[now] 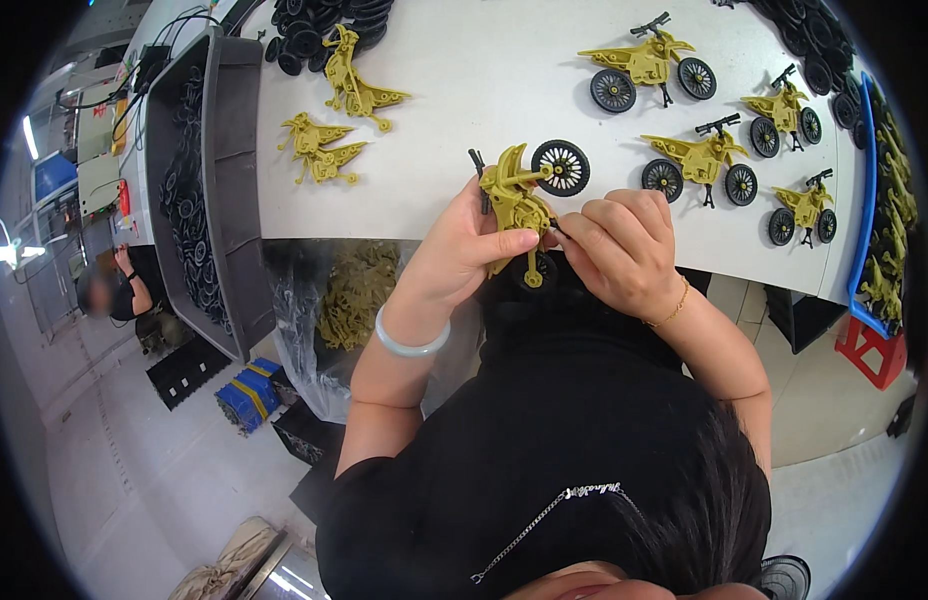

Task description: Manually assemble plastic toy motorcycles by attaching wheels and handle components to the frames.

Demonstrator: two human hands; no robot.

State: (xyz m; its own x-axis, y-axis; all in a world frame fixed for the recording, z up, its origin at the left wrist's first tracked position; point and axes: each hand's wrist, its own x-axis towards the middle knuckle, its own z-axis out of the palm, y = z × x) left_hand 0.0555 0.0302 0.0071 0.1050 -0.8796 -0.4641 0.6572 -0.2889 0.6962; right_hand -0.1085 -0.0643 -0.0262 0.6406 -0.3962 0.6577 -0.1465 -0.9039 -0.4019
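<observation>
My left hand (456,246) is closed around a mustard-yellow toy motorcycle (519,208) just over the table's near edge. A black spoked wheel (561,168) is on its upper right end, and black handlebars (480,178) stick out by my left fingers. My right hand (621,248) pinches a small black part (557,227) against the motorcycle's side; the fingers hide most of it. To the right stand several toy motorcycles with both wheels, one of them (696,162) closest to my right hand. Two yellow bodies without wheels (356,88) lie at the far left.
On the left, a grey bin (236,150) holds black parts. Black wheels (324,28) are heaped at the back. A clear bag of yellow parts (359,305) hangs below the table edge. At right, a blue tray (857,272) sits above a red stool (877,352). Another person (124,290) is far left.
</observation>
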